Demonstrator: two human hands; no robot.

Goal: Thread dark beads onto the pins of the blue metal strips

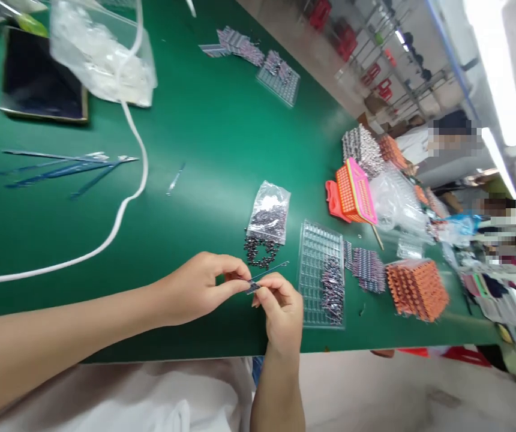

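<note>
My left hand (213, 282) and my right hand (284, 309) meet near the table's front edge, fingertips almost touching. Both pinch a small dark piece (252, 287), partly covered by the fingers. A thin dark-blue strand (272, 270) slants up to the right from between them. Just beyond the hands lie loose dark beads (260, 252), at the mouth of a clear plastic bag (270, 210) with more inside. Close to my right hand is a clear compartment tray (312, 276), its right half heaped with small purple-and-dark pieces (332, 291).
Orange stacks (417, 289) and a pink-orange basket (356, 191) stand to the right on the green table (213, 150). A white cable (125, 204) curves across the left, near blue strands (60, 171) and a dark tablet-like slab (42, 75). People sit farther right.
</note>
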